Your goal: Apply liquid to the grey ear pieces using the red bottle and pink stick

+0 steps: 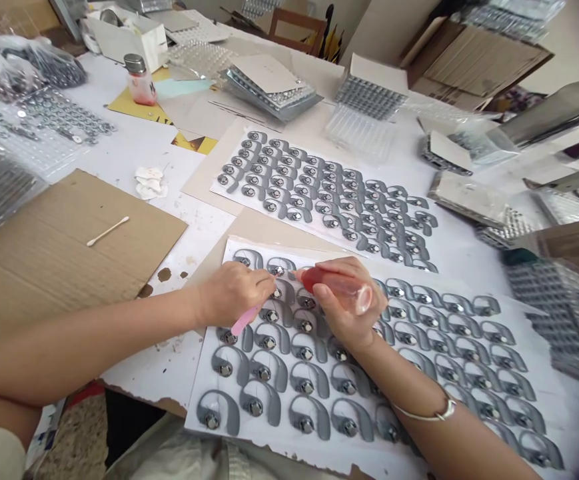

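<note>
My left hand [236,291] is closed on a thin pink tool [246,320], its tip down among the grey hook-shaped parts [269,343]. My right hand [342,300] grips a small clear bottle with red liquid [336,285], its nozzle pointing left at a metal stud near the top of the white sheet [204,373]. Rows of these grey parts, each with a shiny stud, cover that sheet under both hands. A thin bracelet circles my right wrist.
A second white sheet with several grey parts [329,197] lies behind. A cardboard panel [59,247] with a cotton swab [108,231] sits left. A small pink-filled bottle [139,80], bags of metal parts, clear trays and boxes crowd the far table.
</note>
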Demonstrator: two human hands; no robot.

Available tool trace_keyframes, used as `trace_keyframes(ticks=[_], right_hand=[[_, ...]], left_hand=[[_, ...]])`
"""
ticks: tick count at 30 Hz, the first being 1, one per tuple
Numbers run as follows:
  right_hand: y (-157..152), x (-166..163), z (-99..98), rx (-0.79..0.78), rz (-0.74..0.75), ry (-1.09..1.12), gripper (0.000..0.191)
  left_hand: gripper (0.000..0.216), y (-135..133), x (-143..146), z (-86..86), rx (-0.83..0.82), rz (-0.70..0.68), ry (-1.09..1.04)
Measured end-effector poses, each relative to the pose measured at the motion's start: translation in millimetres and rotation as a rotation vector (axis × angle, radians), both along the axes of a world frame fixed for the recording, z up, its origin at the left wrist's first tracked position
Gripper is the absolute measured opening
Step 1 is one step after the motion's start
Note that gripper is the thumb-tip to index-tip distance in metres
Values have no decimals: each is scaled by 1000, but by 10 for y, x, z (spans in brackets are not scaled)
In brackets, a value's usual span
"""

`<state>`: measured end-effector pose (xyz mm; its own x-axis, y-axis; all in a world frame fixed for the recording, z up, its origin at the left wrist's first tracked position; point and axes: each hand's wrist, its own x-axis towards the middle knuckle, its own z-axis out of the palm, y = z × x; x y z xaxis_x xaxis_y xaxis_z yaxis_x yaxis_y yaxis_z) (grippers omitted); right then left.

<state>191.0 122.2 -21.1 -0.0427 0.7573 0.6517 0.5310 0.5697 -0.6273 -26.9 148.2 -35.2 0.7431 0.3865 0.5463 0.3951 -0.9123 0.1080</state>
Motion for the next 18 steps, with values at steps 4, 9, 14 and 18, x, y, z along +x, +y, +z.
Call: trace_keyframes(ticks=[4,9,14,18], right_hand=[[4,-1,-8,-16,-30,-25,20],[9,1,-18,1,-17,-41,22],[3,-10,1,31,-5,-99,23],[-9,-22,18,48,-29,-153,22]], left_hand=[[15,-1,0,-5,-1,0,29],[15,-8,4,2,-7,10,13],[15,-8,4,0,-15,5,29],[18,-8,5,-2,-16,9,30]])
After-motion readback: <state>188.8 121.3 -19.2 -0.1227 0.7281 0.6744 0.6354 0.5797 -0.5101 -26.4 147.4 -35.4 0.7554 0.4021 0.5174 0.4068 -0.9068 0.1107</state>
